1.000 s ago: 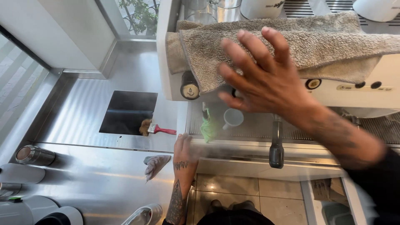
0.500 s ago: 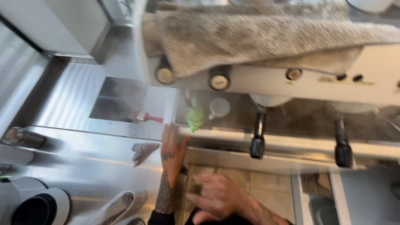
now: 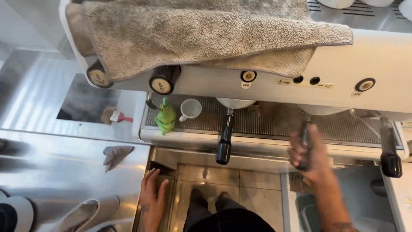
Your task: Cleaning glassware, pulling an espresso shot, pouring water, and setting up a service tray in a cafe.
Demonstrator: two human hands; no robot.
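- Head view: our right hand (image 3: 311, 152) is at about 4 o'clock, wrapped around the black handle (image 3: 304, 136) of the middle coffee holder on the coffee machine (image 3: 386, 56). The hand is blurry, but the fingers look curled tight on it, likely to get a firm hold.
- Our left hand (image 3: 152, 195) is at 7 o'clock. It rests flat on the edge of the steel counter (image 3: 56, 150), fingers spread and holding nothing, maybe to keep us steady.
- A grey towel (image 3: 206, 30) lies on top at 12 o'clock. A white cup (image 3: 190, 109) and a green cloth (image 3: 165, 117) sit on the drip tray.
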